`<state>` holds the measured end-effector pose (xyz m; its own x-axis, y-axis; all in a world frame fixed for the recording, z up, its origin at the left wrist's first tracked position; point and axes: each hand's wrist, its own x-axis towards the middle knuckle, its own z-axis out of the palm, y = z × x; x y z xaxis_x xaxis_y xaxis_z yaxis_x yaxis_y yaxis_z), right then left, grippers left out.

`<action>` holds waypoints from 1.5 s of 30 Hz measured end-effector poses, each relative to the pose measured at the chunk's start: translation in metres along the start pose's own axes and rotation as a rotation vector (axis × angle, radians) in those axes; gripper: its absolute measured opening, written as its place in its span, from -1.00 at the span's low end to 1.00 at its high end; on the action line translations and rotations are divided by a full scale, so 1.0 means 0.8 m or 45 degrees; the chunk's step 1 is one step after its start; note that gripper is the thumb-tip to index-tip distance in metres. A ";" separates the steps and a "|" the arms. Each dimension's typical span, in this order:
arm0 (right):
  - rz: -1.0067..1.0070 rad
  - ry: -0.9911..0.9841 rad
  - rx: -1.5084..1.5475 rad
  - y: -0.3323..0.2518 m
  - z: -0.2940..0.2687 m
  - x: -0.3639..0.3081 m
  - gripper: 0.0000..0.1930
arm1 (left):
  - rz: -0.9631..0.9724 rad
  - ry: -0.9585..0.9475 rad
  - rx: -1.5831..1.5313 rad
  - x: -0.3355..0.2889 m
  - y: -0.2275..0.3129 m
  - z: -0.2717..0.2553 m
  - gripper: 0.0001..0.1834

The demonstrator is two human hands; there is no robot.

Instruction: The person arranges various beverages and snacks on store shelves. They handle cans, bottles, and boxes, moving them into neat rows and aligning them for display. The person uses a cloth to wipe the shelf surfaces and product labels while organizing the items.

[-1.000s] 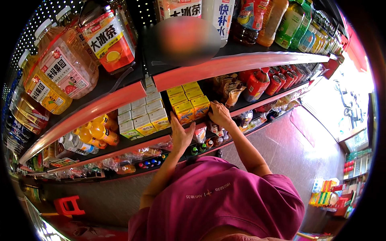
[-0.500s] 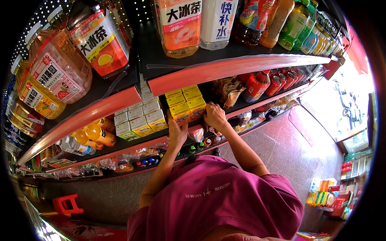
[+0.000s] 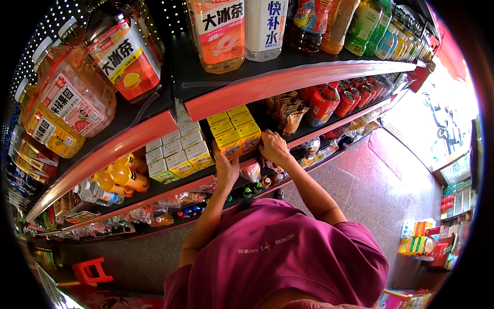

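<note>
A block of small yellow drink cartons (image 3: 235, 130), lined up in two columns, stands on the middle shelf. At its front left corner is my left hand (image 3: 226, 169), the fingers pressed against the side of the front carton. My right hand (image 3: 275, 149) squeezes from the front right corner, fingers bent against that side. Between them the two hands clasp the front of the block; some fingertips are hidden. Just left of it are rows of white-topped drink cartons (image 3: 178, 151) with green and yellow fronts, next to my left hand.
Above, the upper shelf's red edge strip (image 3: 298, 86) overhangs the cartons. Brown snack packets (image 3: 289, 114) and red cans (image 3: 355, 97) stand to the right, orange-drink bottles (image 3: 126, 177) to the left. A red stool (image 3: 93, 270) is on the floor at lower left.
The view has shifted slightly, so the shelves sit a little further left in it. Both hands stay at the yellow cartons, with no clear movement of the block along the shelf.
</note>
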<state>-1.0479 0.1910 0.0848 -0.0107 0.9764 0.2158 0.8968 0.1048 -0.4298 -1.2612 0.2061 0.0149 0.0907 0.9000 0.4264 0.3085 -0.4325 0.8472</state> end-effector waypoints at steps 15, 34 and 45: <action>-0.073 0.318 0.048 -0.043 -0.109 -0.013 -0.61 | -0.008 -0.024 0.160 -0.039 0.039 -0.017 0.06; -0.647 0.524 -0.293 -0.057 -0.002 0.276 -0.76 | -0.489 0.082 0.119 -0.205 0.093 -0.210 -0.38; -0.876 0.399 -0.066 -0.115 0.031 0.241 -0.78 | -0.617 -0.195 0.070 -0.238 0.095 -0.191 -0.32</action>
<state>-1.1433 0.3741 0.1437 -0.4558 0.5938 0.6631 0.7531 0.6544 -0.0683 -1.3993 -0.0063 0.0468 0.0614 0.9959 -0.0662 0.3984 0.0363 0.9165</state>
